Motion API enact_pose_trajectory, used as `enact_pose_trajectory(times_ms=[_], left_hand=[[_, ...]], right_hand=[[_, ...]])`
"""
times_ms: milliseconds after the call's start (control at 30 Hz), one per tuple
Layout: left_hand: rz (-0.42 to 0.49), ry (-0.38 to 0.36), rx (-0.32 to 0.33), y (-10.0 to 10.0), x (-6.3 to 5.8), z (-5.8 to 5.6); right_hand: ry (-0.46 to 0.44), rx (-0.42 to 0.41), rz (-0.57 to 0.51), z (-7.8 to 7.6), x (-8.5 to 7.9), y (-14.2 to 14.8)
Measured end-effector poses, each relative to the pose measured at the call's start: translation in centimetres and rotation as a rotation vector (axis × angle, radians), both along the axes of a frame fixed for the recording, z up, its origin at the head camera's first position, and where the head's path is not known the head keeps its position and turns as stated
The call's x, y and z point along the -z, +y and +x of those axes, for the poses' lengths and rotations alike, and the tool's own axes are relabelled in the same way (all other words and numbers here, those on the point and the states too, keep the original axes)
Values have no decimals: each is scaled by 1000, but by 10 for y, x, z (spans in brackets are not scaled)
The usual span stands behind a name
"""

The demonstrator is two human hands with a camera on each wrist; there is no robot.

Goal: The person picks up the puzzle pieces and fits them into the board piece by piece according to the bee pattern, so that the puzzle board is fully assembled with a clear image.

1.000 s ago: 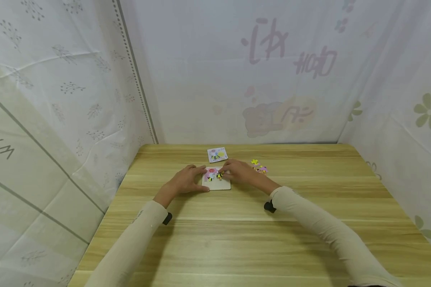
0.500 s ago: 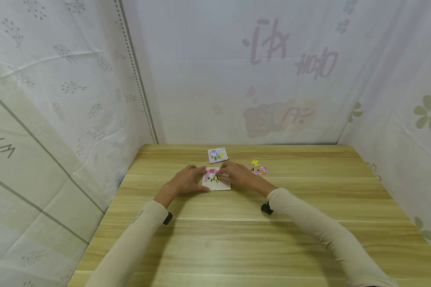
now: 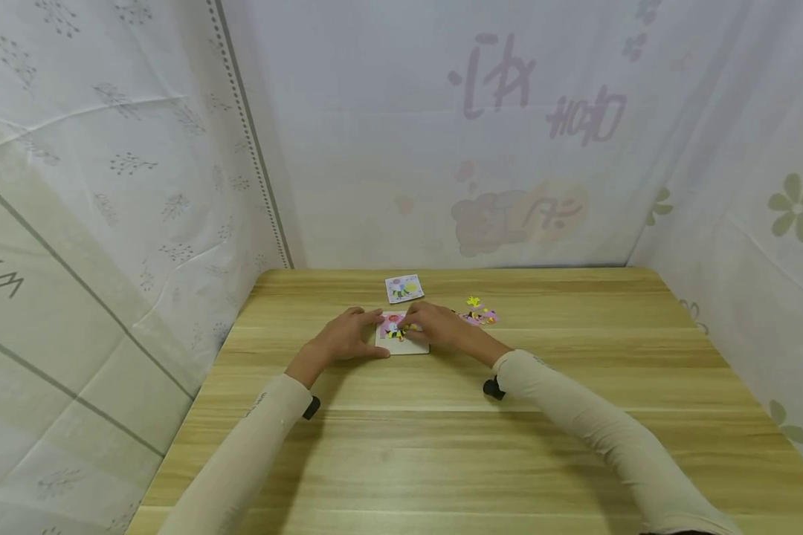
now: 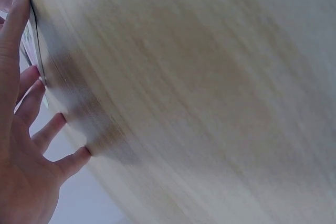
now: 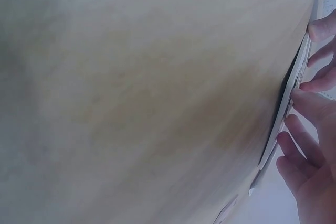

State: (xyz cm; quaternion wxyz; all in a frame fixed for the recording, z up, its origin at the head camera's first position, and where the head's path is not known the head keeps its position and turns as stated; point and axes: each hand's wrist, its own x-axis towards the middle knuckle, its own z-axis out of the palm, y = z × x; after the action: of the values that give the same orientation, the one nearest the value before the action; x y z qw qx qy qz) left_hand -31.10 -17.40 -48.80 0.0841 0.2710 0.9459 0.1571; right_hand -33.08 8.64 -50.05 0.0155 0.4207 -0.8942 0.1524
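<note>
A pale square puzzle board (image 3: 408,348) lies on the wooden table, with joined pink, yellow and black pieces on its far left part. My left hand (image 3: 348,334) spans the board's left side, thumb at the near corner and index finger at the far one. In the left wrist view, this hand's (image 4: 26,145) fingers are spread, some tips on the table. My right hand (image 3: 442,327) pinches a yellow-and-black puzzle piece (image 3: 400,336) against the joined ones, partly hidden by the fingers. The right wrist view has the right hand (image 5: 315,150) at the board's edge (image 5: 283,108).
Behind the board lies a square picture card (image 3: 404,288) with a bee on it. Several loose puzzle pieces (image 3: 485,317) are heaped to the right, beyond the right hand. Patterned curtains (image 3: 401,148) stand around the table's back and sides.
My right hand has shifted slightly left and brought the yellow-and-black piece up against the joined pieces on the board. The left hand has stayed at the board's left side.
</note>
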Motion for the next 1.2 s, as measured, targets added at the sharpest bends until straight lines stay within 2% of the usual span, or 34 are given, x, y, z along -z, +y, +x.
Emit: enact_pose_trajectory(times_ms=[533, 1000, 1200], left_hand=[[14, 0, -2, 0, -2, 1], [-3, 3, -11, -2, -3, 0], [6, -13, -3, 0, -4, 0]], right_hand=[[-26, 1, -5, 5, -9, -1], [-20, 13, 10, 7, -9, -5], [-19, 0, -17, 7, -6, -1]])
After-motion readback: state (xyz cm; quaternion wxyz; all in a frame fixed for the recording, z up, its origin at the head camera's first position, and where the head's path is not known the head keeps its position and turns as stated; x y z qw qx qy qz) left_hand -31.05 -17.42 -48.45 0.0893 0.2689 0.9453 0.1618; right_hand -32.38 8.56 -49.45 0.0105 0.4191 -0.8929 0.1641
